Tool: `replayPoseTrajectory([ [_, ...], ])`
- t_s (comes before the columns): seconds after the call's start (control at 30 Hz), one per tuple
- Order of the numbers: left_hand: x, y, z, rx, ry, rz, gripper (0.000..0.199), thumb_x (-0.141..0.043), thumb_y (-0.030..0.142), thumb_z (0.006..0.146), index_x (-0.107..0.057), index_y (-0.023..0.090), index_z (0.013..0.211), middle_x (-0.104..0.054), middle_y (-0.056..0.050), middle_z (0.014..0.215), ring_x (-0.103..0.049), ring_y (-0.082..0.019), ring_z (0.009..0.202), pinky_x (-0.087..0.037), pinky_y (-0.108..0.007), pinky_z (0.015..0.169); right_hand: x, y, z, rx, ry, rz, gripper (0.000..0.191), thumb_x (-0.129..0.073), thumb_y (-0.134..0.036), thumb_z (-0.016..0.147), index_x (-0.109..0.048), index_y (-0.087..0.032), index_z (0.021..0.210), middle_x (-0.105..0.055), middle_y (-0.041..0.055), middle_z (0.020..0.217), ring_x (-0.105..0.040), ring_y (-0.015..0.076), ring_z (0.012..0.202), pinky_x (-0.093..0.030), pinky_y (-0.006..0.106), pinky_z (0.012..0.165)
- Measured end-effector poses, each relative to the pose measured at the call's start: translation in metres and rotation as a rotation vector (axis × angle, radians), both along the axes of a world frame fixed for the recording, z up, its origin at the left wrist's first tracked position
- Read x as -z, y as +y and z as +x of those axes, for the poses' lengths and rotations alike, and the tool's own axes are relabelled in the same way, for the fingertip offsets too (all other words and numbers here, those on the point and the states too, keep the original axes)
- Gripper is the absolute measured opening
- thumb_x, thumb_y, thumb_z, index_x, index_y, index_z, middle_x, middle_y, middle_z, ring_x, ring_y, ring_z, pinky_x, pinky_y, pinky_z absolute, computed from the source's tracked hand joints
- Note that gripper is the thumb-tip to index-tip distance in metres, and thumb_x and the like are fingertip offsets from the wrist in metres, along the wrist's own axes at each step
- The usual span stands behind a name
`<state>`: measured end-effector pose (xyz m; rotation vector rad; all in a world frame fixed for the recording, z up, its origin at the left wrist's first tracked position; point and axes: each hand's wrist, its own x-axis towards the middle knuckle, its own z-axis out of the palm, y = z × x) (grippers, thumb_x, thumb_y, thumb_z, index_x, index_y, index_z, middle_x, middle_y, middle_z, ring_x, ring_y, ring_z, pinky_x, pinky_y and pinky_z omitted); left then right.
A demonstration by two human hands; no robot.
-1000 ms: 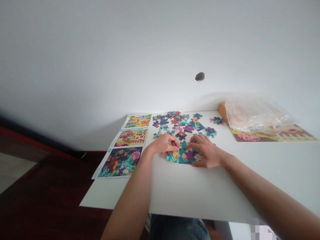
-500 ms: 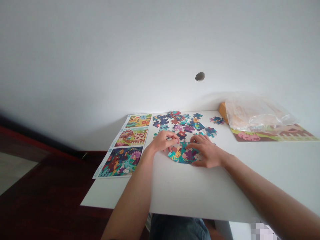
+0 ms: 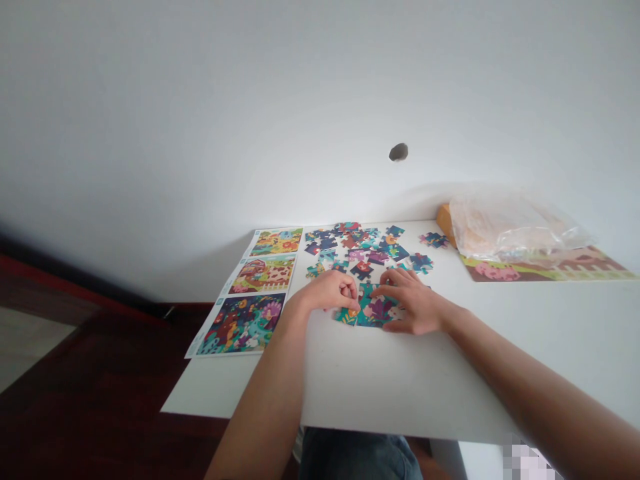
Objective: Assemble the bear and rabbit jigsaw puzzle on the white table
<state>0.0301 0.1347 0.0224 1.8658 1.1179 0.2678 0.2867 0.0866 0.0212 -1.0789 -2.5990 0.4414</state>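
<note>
My left hand (image 3: 330, 291) has its fingers curled and pressed onto a teal and orange puzzle piece (image 3: 345, 317). That piece lies at the left edge of a joined strip of puzzle (image 3: 373, 313) showing purple leaves and white animals; whether the two interlock I cannot tell. Spread over the right part of the strip, my right hand (image 3: 414, 303) rests with its fingers apart, hiding some of it. Just beyond both hands, several loose puzzle pieces (image 3: 377, 257) are scattered, a few overlapping.
Left of the pieces lies a sheet with three printed pictures (image 3: 260, 277). A clear plastic bag (image 3: 515, 230) sits over an orange object (image 3: 444, 220) and a farm-picture puzzle (image 3: 530, 270) at the back right. The white wall (image 3: 320, 133) borders the table (image 3: 390, 380).
My left hand has moved slightly down, its fingers curling onto the left puzzle piece and covering more of it. My right hand stays on the strip.
</note>
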Motion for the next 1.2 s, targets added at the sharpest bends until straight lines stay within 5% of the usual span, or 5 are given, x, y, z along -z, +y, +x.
replayPoseTrajectory([
  [0.53,-0.006,0.000,-0.005,0.059,0.030,0.020,0.024,-0.074,0.041,0.068,-0.071,0.018,0.073,-0.068,-0.002,0.060,-0.060,-0.015,0.053,-0.038,-0.022,0.049,0.002,0.001,0.002,-0.017,0.006,-0.003,0.060,-0.077,-0.049,0.069,-0.065,-0.027,0.123,-0.052,0.0106,0.117,-0.049,0.0290,0.104,-0.037,0.048,0.097],
  [0.77,-0.011,-0.003,-0.007,0.169,0.151,-0.221,0.025,-0.075,0.040,0.067,-0.069,0.016,0.074,-0.058,0.003,0.052,-0.045,-0.008,0.044,-0.031,-0.020,0.043,0.002,0.001,0.002,-0.022,0.006,-0.008,0.060,-0.077,-0.049,0.069,-0.064,-0.027,0.124,-0.051,0.0105,0.116,-0.049,0.0293,0.105,-0.036,0.048,0.097],
  [1.2,-0.009,-0.003,-0.008,0.243,0.100,-0.277,0.029,-0.074,0.036,0.067,-0.067,0.019,0.090,-0.041,0.009,0.053,-0.038,-0.008,0.046,-0.033,-0.018,0.043,0.003,0.001,0.001,-0.019,0.011,-0.001,0.059,-0.077,-0.049,0.070,-0.064,-0.028,0.124,-0.051,0.0101,0.117,-0.049,0.0287,0.106,-0.035,0.047,0.096],
])
